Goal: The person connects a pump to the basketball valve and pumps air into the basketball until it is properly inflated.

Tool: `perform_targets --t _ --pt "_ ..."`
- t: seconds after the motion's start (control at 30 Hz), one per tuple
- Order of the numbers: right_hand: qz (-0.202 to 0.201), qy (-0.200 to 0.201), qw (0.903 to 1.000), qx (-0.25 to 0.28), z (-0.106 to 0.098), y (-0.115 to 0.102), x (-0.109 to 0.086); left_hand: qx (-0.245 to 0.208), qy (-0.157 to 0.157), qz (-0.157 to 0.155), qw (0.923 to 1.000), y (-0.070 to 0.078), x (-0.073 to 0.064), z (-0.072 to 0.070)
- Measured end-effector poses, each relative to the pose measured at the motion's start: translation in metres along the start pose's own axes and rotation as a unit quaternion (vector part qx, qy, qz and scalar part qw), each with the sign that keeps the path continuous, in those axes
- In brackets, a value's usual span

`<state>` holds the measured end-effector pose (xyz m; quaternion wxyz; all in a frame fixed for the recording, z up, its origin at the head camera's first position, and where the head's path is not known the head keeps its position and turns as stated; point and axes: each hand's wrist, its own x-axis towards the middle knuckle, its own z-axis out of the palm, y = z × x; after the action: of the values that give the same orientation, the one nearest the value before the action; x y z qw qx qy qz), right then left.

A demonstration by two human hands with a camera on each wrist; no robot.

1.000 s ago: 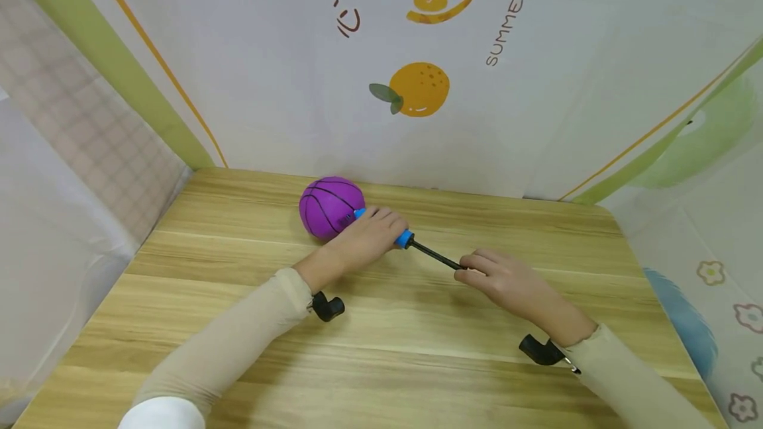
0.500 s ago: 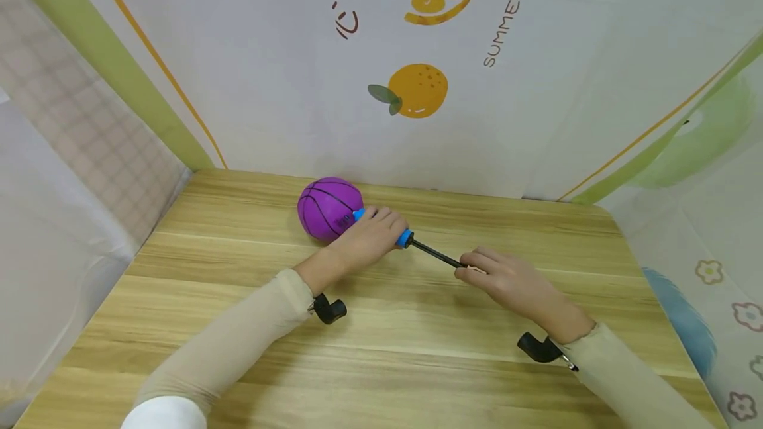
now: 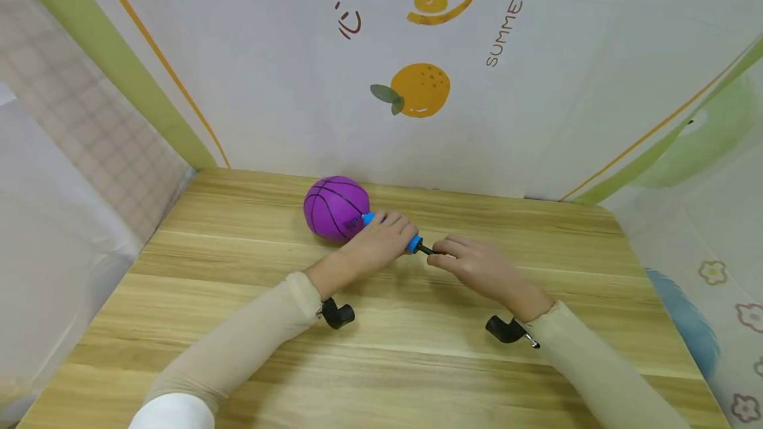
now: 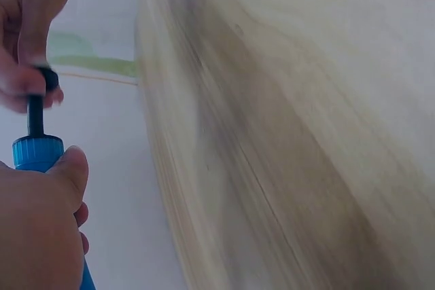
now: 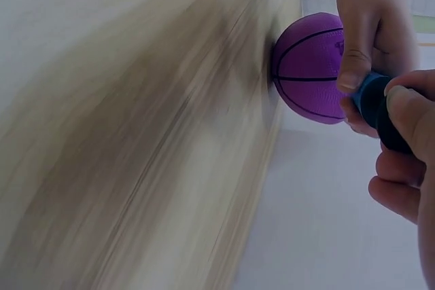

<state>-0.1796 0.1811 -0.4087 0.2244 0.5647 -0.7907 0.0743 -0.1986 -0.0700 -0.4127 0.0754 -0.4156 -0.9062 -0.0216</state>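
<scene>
A purple ball [image 3: 335,207] with black basketball lines rests on the wooden table toward its back edge. My left hand [image 3: 384,240] grips the blue barrel of a hand pump [image 3: 414,243], whose far end meets the ball's right side. The thumb and fingers of my right hand [image 3: 477,267] pinch the black handle at the end of the pump's rod. Only a short length of black rod [image 4: 35,115] shows between handle and blue cap in the left wrist view. Where the pump enters the ball is hidden by my left hand in the right wrist view.
The light wooden table [image 3: 381,376] spreads out under both arms. Behind it hangs a white curtain [image 3: 268,85] printed with oranges and lettering. Black camera mounts [image 3: 338,315] stick out from both wrists.
My right hand has moved left and slightly up toward my left hand, pushing the pump's rod into the barrel. The ball and left hand have shifted slightly right.
</scene>
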Motion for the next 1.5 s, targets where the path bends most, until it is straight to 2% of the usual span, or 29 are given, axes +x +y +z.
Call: perform_targets --t 0.2,0.43,0.67,1.07,1.27,1.5 --pt "-0.002 0.021 0.9998 0.005 0.007 0.001 0.006 -0.002 0.003 0.008 1.0000 -0.002 -0.001 0.000" --pt "-0.018 0.039 0.9989 0.019 0.007 0.003 0.001 -0.015 0.020 0.024 0.9994 -0.005 -0.001 0.000" --pt "-0.019 0.052 0.9984 0.010 -0.006 -0.001 -0.014 -0.018 0.026 0.008 0.9995 -0.016 -0.003 -0.003" --pt "-0.004 0.033 0.9994 -0.001 -0.027 -0.008 -0.039 -0.017 0.032 0.010 0.9993 -0.025 -0.008 -0.006" --pt "-0.002 0.035 0.9994 0.004 -0.028 -0.009 -0.034 -0.017 0.033 0.008 0.9993 -0.022 -0.007 -0.008" --pt "-0.003 0.027 0.9996 0.006 -0.020 -0.005 -0.020 -0.013 0.014 0.001 0.9998 -0.014 -0.004 -0.006"
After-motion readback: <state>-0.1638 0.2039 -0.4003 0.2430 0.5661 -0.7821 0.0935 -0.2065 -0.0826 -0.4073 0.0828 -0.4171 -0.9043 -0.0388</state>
